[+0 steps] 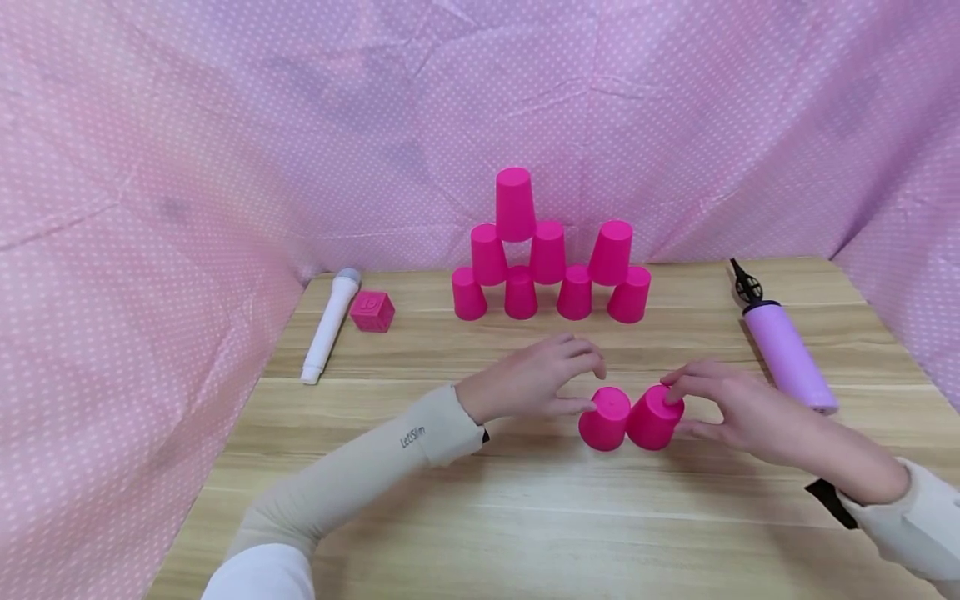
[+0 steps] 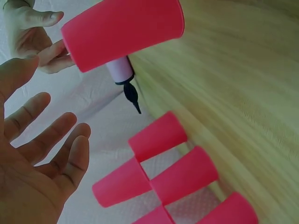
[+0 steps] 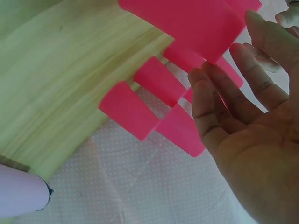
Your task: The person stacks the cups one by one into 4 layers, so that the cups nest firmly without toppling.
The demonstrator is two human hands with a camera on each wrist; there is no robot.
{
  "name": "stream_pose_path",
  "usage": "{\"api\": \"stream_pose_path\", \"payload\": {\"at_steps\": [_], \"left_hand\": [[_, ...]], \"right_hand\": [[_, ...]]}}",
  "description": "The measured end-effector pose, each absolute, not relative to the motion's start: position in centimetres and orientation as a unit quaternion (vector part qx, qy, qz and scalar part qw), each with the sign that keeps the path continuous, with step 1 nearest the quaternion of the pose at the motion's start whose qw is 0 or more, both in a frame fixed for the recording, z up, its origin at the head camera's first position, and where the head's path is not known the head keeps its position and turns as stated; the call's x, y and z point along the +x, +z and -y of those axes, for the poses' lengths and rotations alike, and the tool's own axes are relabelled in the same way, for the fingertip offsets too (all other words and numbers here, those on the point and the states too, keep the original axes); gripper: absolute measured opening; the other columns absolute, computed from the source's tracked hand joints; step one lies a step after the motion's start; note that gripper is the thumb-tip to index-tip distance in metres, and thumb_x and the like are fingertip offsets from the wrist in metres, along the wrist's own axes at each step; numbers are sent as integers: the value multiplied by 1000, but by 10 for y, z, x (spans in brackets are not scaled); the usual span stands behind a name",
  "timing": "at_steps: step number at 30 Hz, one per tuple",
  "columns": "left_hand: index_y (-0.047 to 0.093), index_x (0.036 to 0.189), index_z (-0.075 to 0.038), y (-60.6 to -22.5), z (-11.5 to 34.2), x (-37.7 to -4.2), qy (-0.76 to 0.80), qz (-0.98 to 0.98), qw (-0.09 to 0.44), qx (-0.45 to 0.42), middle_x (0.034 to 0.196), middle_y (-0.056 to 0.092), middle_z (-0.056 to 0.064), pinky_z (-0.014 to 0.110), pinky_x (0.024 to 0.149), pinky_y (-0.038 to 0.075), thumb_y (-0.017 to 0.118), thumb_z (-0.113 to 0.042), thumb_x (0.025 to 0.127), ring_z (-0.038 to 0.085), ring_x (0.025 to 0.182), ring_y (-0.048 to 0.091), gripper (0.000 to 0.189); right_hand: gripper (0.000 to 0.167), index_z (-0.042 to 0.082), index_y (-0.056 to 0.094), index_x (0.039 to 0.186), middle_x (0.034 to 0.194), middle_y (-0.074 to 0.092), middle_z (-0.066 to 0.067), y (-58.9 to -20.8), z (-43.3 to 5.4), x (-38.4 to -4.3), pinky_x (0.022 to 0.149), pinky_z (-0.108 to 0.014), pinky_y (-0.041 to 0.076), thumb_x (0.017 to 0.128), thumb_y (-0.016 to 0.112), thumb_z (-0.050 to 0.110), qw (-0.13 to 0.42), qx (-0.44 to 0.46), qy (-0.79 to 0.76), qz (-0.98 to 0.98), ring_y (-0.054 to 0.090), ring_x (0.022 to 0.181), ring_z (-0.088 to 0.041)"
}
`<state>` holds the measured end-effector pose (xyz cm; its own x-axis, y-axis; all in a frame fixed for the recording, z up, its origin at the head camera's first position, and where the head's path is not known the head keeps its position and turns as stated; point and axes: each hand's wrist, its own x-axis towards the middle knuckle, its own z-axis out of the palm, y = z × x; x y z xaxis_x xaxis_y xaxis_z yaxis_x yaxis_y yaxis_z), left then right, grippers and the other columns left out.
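Two pink cups stand upside down side by side near the front of the table: a left cup [image 1: 603, 425] and a right cup [image 1: 652, 425]. My left hand [image 1: 536, 379] is beside the left cup, its thumb tip right at the cup's side and its fingers spread loosely. In the left wrist view those fingers [image 2: 51, 135] hold nothing. My right hand [image 1: 738, 408] is at the right cup, fingertips at its closed top and thumb near its lower side. Behind them rises a stack of upside-down pink cups [image 1: 548, 254]: several below, three above, and a single one on top.
A white microphone [image 1: 330, 329] and a pink cube [image 1: 372, 312] lie at the back left. At the right lies a purple hand pump [image 1: 789, 354] with a black nozzle. Pink dotted cloth [image 1: 337, 125] hangs behind and beside the wooden table [image 1: 525, 525].
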<state>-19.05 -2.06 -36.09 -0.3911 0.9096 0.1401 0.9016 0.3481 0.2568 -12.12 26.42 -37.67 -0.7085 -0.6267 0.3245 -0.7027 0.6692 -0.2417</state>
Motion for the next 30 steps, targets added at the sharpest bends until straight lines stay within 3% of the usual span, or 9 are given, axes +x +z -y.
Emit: {"api": "stream_pose_path", "payload": {"at_steps": [9, 17, 19, 24, 26, 30], "left_hand": [[61, 115, -20, -371, 13, -187, 131, -822, 24, 554, 120, 52, -4, 14, 87, 37, 73, -36, 82, 7, 107, 42, 39], [61, 118, -21, -375, 11, -183, 115, -830, 58, 542, 128, 47, -3, 17, 95, 36, 74, -36, 81, 9, 117, 39, 42], [62, 117, -22, -377, 11, -183, 117, -830, 61, 542, 128, 47, -3, 18, 95, 36, 74, -36, 80, 8, 118, 39, 41], [62, 118, -22, -379, 10, -183, 127, -829, 65, 541, 125, 48, -5, 17, 94, 37, 75, -36, 80, 7, 116, 39, 43], [62, 119, -22, -379, 10, -182, 133, -829, 69, 539, 124, 48, -5, 16, 93, 37, 76, -35, 79, 6, 115, 40, 44], [62, 119, -21, -381, 8, -182, 145, -825, 73, 542, 121, 49, -5, 14, 91, 38, 76, -34, 79, 5, 112, 41, 45]], "right_hand": [[39, 26, 63, 90, 106, 62, 7, -378, -262, -119, 77, -27, 49, 62, 87, 16, 97, 356, 179, 912, 60, 94, -12], [40, 25, 63, 90, 103, 62, 7, -380, -262, -119, 76, -32, 51, 61, 88, 14, 106, 365, 179, 908, 60, 92, -14], [29, 25, 63, 90, 103, 62, 7, -380, -262, -120, 76, -32, 51, 71, 82, 35, 102, 362, 180, 909, 60, 92, -13], [28, 25, 63, 91, 104, 62, 6, -380, -261, -120, 75, -35, 52, 72, 82, 35, 98, 359, 181, 910, 60, 92, -14], [38, 26, 63, 91, 104, 62, 6, -380, -260, -119, 75, -36, 52, 63, 87, 14, 100, 359, 180, 910, 60, 92, -15], [40, 27, 63, 91, 103, 63, 6, -380, -259, -119, 74, -36, 52, 62, 88, 13, 103, 356, 180, 911, 61, 92, -15]]}}
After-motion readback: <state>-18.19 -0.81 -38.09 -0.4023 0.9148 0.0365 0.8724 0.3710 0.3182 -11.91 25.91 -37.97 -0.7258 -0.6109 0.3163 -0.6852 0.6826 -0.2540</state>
